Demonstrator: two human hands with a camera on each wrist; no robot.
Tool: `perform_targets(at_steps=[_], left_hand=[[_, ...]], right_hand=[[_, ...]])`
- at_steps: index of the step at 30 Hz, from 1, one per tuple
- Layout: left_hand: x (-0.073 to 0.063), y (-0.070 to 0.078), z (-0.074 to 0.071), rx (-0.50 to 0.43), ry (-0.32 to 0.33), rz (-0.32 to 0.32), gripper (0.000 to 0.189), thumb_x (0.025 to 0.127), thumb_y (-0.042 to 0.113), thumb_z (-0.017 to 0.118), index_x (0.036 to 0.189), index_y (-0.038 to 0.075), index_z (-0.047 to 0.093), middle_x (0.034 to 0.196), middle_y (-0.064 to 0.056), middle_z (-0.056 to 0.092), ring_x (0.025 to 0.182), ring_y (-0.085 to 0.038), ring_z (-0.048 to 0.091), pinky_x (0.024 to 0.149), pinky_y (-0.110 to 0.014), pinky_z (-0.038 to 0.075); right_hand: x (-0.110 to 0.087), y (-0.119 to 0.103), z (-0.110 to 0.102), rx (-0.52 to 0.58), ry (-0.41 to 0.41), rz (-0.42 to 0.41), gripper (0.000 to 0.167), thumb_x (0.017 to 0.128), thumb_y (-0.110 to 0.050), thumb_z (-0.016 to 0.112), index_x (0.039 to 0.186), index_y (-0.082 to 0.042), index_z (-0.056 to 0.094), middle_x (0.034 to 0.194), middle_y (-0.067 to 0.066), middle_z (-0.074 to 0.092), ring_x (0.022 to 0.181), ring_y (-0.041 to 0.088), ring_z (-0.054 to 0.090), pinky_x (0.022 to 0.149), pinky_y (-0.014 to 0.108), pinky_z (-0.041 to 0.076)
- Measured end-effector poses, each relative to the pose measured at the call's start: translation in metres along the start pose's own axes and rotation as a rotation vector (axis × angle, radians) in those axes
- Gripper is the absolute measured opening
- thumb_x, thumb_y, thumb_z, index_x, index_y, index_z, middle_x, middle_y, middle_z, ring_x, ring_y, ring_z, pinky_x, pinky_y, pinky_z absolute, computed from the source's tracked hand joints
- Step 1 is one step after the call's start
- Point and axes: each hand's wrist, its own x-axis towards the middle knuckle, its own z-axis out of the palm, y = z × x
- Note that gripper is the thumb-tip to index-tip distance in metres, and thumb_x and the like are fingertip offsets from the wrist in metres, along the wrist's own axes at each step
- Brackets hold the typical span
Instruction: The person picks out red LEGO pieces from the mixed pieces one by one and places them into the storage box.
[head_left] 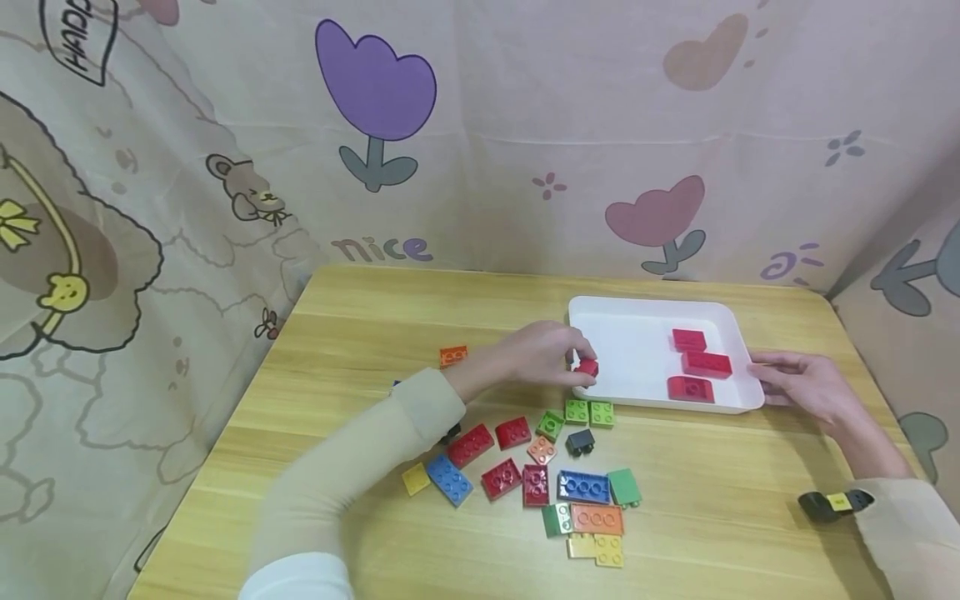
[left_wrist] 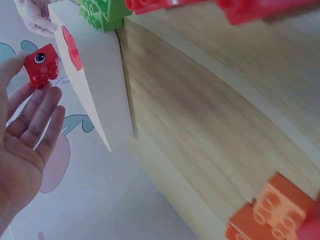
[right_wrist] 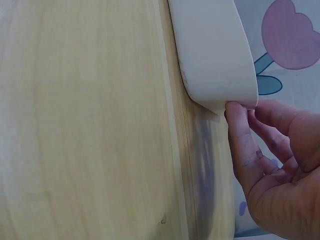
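Observation:
My left hand [head_left: 543,354] is over the left end of a white tray [head_left: 630,350], pinching a red toy brick [head_left: 587,367] between thumb and fingers. In the left wrist view this red brick [left_wrist: 42,65] shows a printed eye and studs, with the other fingers stretched out below it. At the tray's opposite end, my right hand [head_left: 810,387] holds the short side. The right wrist view has its fingertips [right_wrist: 235,107] against the tray's end wall [right_wrist: 220,82]. Inside the tray lie three red bricks, among them a long one [head_left: 707,364].
Loose bricks are scattered in front of the tray: green [head_left: 602,414], red [head_left: 536,485], blue [head_left: 583,487], orange [head_left: 597,518] and yellow [head_left: 608,551]. An orange brick [head_left: 453,357] lies beyond the left forearm. A printed cloth [head_left: 487,167] hangs behind the wooden table [head_left: 720,500].

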Motion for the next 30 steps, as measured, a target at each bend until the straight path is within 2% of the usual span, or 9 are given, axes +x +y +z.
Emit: perform_targets(at_steps=[2, 6, 11, 18, 22, 27, 30], left_hand=[[0.006, 0.001, 0.002, 0.005, 0.004, 0.011, 0.033, 0.098, 0.039, 0.075, 0.123, 0.017, 0.078, 0.119, 0.003, 0.078, 0.103, -0.009, 0.071, 0.085, -0.012, 0.053], [0.019, 0.003, 0.007, -0.010, -0.011, 0.031, 0.032, 0.099, 0.040, 0.073, 0.122, 0.017, 0.078, 0.116, 0.005, 0.077, 0.102, -0.006, 0.068, 0.086, -0.012, 0.052], [0.036, 0.010, 0.014, -0.024, -0.047, 0.042, 0.032, 0.100, 0.041, 0.071, 0.123, 0.018, 0.077, 0.116, 0.006, 0.076, 0.102, -0.003, 0.065, 0.088, -0.011, 0.050], [0.061, 0.024, 0.021, 0.018, -0.088, 0.057, 0.032, 0.102, 0.044, 0.068, 0.123, 0.022, 0.076, 0.116, 0.012, 0.076, 0.100, 0.002, 0.064, 0.091, -0.011, 0.049], [0.074, 0.029, 0.026, 0.027, -0.104, 0.036, 0.031, 0.101, 0.045, 0.069, 0.122, 0.023, 0.076, 0.113, 0.014, 0.074, 0.097, 0.002, 0.063, 0.089, -0.012, 0.048], [0.089, 0.031, 0.033, 0.034, -0.124, -0.009, 0.031, 0.100, 0.047, 0.071, 0.121, 0.025, 0.075, 0.110, 0.016, 0.073, 0.097, 0.002, 0.062, 0.090, -0.012, 0.048], [0.095, 0.031, 0.036, 0.043, -0.132, -0.023, 0.032, 0.100, 0.048, 0.071, 0.122, 0.025, 0.075, 0.111, 0.016, 0.074, 0.099, 0.003, 0.062, 0.092, -0.013, 0.048]], right_hand=[[0.000, 0.001, 0.000, 0.003, -0.005, -0.003, 0.063, 0.104, -0.030, 0.069, 0.148, 0.012, 0.051, 0.094, -0.038, 0.064, 0.086, -0.007, 0.070, 0.076, 0.025, 0.065], [0.001, 0.002, -0.001, -0.003, -0.006, -0.003, 0.066, 0.104, -0.029, 0.069, 0.149, 0.015, 0.047, 0.094, -0.038, 0.063, 0.086, -0.008, 0.070, 0.077, 0.024, 0.065], [0.001, 0.002, -0.001, 0.000, -0.007, -0.005, 0.062, 0.104, -0.029, 0.069, 0.147, 0.011, 0.052, 0.094, -0.039, 0.064, 0.086, -0.008, 0.070, 0.077, 0.024, 0.065], [0.001, 0.002, -0.001, 0.015, -0.009, 0.001, 0.052, 0.103, -0.030, 0.070, 0.143, 0.001, 0.061, 0.094, -0.039, 0.064, 0.085, -0.008, 0.070, 0.076, 0.024, 0.065], [0.000, 0.001, -0.001, 0.018, -0.013, 0.002, 0.049, 0.103, -0.030, 0.070, 0.142, -0.001, 0.062, 0.093, -0.039, 0.064, 0.085, -0.008, 0.070, 0.076, 0.024, 0.065], [0.000, 0.001, -0.002, 0.002, -0.016, 0.008, 0.060, 0.104, -0.030, 0.069, 0.147, 0.009, 0.054, 0.094, -0.040, 0.063, 0.085, -0.009, 0.070, 0.077, 0.024, 0.065], [0.000, 0.000, -0.002, 0.007, -0.019, 0.009, 0.057, 0.104, -0.030, 0.069, 0.146, 0.006, 0.057, 0.095, -0.040, 0.062, 0.086, -0.009, 0.070, 0.077, 0.024, 0.065]])
